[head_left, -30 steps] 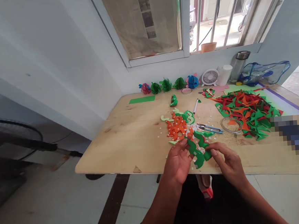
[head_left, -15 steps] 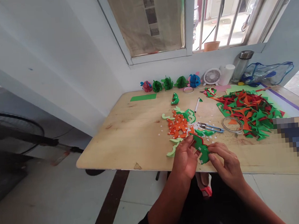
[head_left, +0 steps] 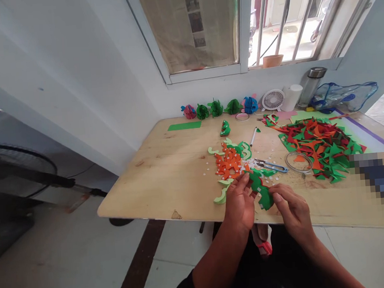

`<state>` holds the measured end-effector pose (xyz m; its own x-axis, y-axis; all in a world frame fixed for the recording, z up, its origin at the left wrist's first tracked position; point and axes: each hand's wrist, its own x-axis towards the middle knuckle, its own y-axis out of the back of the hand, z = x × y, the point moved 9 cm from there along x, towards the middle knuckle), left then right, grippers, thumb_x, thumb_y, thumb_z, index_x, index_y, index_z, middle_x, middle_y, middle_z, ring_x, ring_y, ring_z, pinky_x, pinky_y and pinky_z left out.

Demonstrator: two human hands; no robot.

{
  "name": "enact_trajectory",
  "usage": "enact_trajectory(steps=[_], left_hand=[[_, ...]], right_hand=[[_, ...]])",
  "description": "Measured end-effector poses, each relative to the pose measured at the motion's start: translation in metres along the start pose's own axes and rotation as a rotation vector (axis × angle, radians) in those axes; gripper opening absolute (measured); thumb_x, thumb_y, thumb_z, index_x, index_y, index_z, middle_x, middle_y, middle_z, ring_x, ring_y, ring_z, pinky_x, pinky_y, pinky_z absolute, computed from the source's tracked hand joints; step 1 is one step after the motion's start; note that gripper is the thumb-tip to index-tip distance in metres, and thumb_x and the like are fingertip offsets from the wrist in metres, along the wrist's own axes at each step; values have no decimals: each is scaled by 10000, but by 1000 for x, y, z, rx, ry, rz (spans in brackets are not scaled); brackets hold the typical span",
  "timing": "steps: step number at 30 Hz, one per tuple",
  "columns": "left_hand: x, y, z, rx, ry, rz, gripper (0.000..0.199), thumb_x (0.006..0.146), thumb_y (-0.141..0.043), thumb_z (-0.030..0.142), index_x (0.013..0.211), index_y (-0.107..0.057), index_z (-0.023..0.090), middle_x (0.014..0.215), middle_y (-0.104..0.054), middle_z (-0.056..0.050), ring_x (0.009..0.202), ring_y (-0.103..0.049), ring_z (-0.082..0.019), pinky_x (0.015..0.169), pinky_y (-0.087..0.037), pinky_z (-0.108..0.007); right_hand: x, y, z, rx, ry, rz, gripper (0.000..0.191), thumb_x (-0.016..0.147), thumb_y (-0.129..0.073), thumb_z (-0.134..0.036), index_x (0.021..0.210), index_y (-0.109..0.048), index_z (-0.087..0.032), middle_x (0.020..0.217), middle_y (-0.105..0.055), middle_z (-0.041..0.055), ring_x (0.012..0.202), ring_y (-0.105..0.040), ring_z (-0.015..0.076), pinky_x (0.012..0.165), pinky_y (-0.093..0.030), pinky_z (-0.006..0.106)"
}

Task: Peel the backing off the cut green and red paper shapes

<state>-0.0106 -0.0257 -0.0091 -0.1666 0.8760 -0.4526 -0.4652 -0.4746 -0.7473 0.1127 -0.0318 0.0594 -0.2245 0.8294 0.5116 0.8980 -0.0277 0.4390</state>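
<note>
My left hand [head_left: 239, 202] grips the upper left end of a scallop-edged green cutout [head_left: 265, 198], thumb on top. Red shows along the cutout's edge, and small white squares dot its face. On its right edge, the fingertips of my right hand [head_left: 293, 207] pinch it. The cutout hangs tilted over the table's front edge. Just beyond my hands lie orange cutouts [head_left: 227, 162] with white squares, pale green curved pieces [head_left: 221, 198] and darker green ones [head_left: 245, 150]. Blue-handled snips [head_left: 273, 166] rest among scattered white bits.
Right of the snips lie a clear ring [head_left: 299, 161], like a tape roll, and a heap of coloured scraps [head_left: 321, 142]. A white pen [head_left: 253, 137] is farther back. Folded paper figures [head_left: 215, 108], a small fan [head_left: 273, 100] and a bottle [head_left: 312, 85] line the wall.
The cutout has shifted slightly right and turned a little, showing more of its green face. Both hands keep hold of it, the right one having moved slightly right.
</note>
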Motion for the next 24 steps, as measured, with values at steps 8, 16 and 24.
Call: enact_trajectory(steps=[8,16,24], left_hand=[[0,-8,1,-15,-30,-6,256,580,-771,215,767,-605,165,805,-656,-20,737,-596,-138,698,-407,-267],[-12,-6,5,123,-113,-36,306,623,-749,247,907,-654,181,946,-688,-65,915,-627,-192,791,-432,-294],[-8,-10,-4,167,-55,-64,269,574,-756,190,824,-670,135,786,-708,-73,729,-654,-183,757,-467,-320]], right_hand=[[3,1,7,-29,-76,46,163,842,-564,-313,733,-623,-206,736,-677,39,736,-619,210,702,-464,331],[2,5,31,202,-312,105,246,853,-543,-362,686,-609,-194,619,-591,1,593,-550,157,552,-451,248],[1,3,35,262,-315,115,251,849,-558,-360,669,-624,-198,638,-595,-7,621,-559,154,590,-453,243]])
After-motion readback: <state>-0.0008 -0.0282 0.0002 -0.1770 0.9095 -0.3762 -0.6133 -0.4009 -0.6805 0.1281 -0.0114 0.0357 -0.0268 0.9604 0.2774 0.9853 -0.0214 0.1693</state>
